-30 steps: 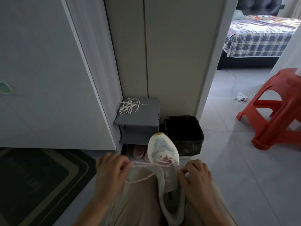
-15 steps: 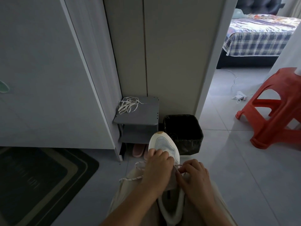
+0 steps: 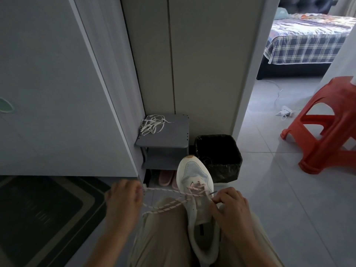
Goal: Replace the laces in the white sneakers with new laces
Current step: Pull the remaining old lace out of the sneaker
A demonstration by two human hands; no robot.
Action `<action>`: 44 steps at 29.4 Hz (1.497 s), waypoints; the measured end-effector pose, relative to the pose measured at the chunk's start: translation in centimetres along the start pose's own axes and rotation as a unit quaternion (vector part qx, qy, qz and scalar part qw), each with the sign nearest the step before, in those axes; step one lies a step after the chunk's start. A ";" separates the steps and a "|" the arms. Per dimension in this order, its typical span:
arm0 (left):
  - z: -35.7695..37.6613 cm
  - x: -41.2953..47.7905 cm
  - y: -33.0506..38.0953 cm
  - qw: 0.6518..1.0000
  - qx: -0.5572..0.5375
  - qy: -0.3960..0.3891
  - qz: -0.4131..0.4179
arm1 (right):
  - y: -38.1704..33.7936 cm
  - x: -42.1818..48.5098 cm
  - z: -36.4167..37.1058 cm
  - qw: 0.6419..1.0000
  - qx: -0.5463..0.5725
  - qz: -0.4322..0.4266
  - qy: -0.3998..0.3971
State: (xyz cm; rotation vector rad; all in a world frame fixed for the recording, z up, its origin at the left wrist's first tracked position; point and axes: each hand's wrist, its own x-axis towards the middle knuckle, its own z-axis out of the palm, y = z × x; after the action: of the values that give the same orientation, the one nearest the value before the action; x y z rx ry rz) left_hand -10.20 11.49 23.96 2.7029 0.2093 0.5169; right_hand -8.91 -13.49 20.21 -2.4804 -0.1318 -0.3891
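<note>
— While the red stool point(image 3: 327, 130) stands at right, what's by the wall?
— Grey shelf point(image 3: 169, 136), black bin point(image 3: 219, 151) beside it.
— The white sneaker point(image 3: 194, 180)?
— On the lap point(image 3: 163, 237), toe toward the bin.
— Hands?
— Left hand point(image 3: 123, 201) grips the pink-flecked lace point(image 3: 165, 191), stretched taut leftward; right hand point(image 3: 231, 209) pinches its other end at the eyelets.
— Loose white laces point(image 3: 152, 124)?
— Heaped on the shelf.

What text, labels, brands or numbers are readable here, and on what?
Nothing is readable in this view.
Mat: faint pale marks that may be lettering, too blurred to read.
Sneaker: a dark tab in its opening, too small to tell whether it bears text.
</note>
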 end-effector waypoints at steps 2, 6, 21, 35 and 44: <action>2.1 -0.8 3.4 0.993 0.020 0.001 0.114 | -0.3 0.0 -0.2 1.000 0.005 -0.007 0.005; 5.4 -1.2 9.4 0.964 0.030 -0.005 0.263 | -0.5 0.0 -0.5 0.999 0.023 -0.024 0.004; 7.2 -1.5 10.3 0.977 0.020 0.009 0.213 | -1.5 0.2 -1.8 0.982 0.111 0.114 -0.104; 8.2 -2.1 9.8 0.985 -0.093 0.013 0.143 | -0.5 2.9 -2.4 0.955 0.181 0.133 -0.196; 8.4 -1.6 9.6 0.982 -0.145 -0.014 0.118 | -1.1 2.9 -2.0 0.964 0.136 0.131 -0.187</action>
State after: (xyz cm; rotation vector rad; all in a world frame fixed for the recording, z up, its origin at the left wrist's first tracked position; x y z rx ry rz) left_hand -7.74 -0.47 20.00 2.4589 -0.1838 0.5299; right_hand -6.84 -13.77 23.23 -2.2322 -0.0080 0.2003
